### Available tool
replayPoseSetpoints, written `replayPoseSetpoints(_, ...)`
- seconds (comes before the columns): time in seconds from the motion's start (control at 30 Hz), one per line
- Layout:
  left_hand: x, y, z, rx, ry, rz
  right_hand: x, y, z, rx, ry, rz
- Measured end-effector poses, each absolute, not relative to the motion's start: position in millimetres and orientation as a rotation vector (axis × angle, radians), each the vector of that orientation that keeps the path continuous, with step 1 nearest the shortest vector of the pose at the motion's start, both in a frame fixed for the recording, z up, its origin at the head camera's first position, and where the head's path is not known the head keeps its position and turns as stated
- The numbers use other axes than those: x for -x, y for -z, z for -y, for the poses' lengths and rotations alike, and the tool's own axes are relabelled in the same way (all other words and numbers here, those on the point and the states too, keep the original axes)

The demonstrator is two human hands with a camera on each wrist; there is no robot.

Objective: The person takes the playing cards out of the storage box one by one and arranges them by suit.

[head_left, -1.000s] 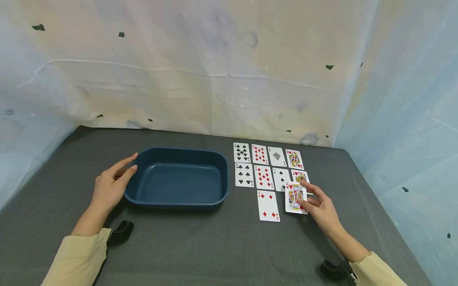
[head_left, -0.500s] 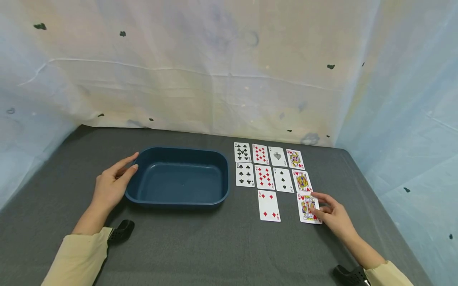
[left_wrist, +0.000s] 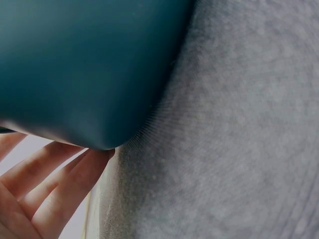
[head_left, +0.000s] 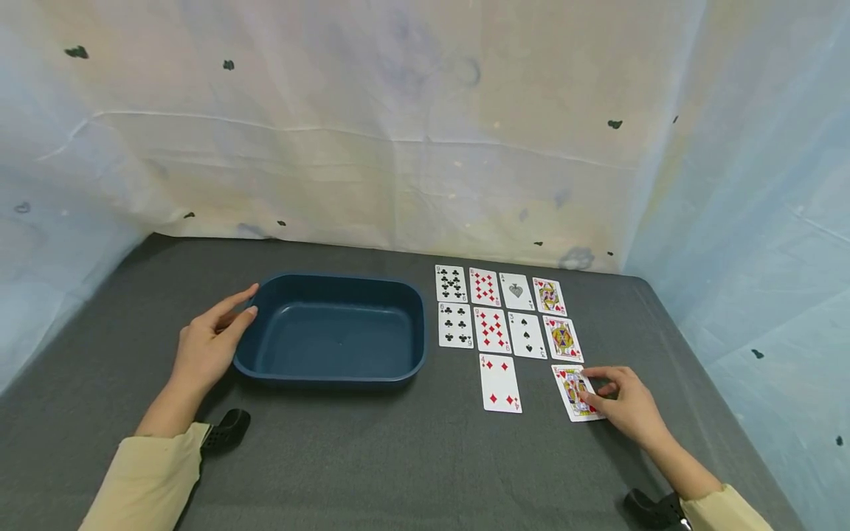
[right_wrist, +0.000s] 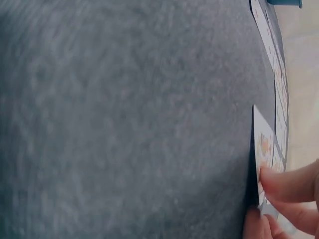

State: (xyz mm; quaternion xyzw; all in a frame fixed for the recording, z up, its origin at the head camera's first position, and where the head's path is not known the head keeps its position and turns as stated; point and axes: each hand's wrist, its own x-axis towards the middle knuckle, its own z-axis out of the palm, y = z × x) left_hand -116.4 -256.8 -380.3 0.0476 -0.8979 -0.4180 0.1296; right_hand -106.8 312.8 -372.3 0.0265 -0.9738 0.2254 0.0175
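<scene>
My right hand (head_left: 627,405) pinches a king of hearts playing card (head_left: 572,394) at its right edge, below the jack card (head_left: 563,339). In the right wrist view the thumb lies on the face of the king (right_wrist: 263,144) and a fingertip is at its edge; the card tilts up from the cloth. My left hand (head_left: 206,346) grips the left rim of a dark blue rectangular tub (head_left: 339,382), thumb tip over the rim. Against the tub's outer wall (left_wrist: 89,74), the fingers of the left hand (left_wrist: 55,189) show in the left wrist view.
Left of the king lies a four of diamonds (head_left: 501,383). Above them are two rows of face-up cards, including a six of clubs (head_left: 455,325) and an ace of spades (head_left: 516,292). Grey cloth (head_left: 372,464) covers the table, and fabric curtains (head_left: 425,133) surround it.
My right hand has carried the king of hearts right and towards me, off the second row, to below the jack, turning it slightly. The left hand and the tub have stayed put.
</scene>
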Motion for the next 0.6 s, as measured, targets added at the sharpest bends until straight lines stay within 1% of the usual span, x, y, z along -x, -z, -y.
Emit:
replayPoseSetpoints(0.17, 115.6, 379.1, 261.0, -0.134, 1.188, 2.62, 108.5, 371.8, -306.4, -0.106, -0.647, 3.01)
replayPoseSetpoints(0.37, 115.2, 372.9, 264.4, -0.047, 1.063, 2.728, 106.6, 369.8, -301.8, -0.082, -0.6, 3.017)
replayPoseSetpoints(0.5, 113.2, 364.0, 263.2, -0.019, 0.971, 2.769, 107.5, 368.8, -294.0, -0.073, -0.656, 2.96)
replayPoseSetpoints(0.6, 111.3, 355.9, 259.2, -0.055, 0.898, 2.726, 111.3, 367.7, -280.8, -0.084, -0.741, 2.881)
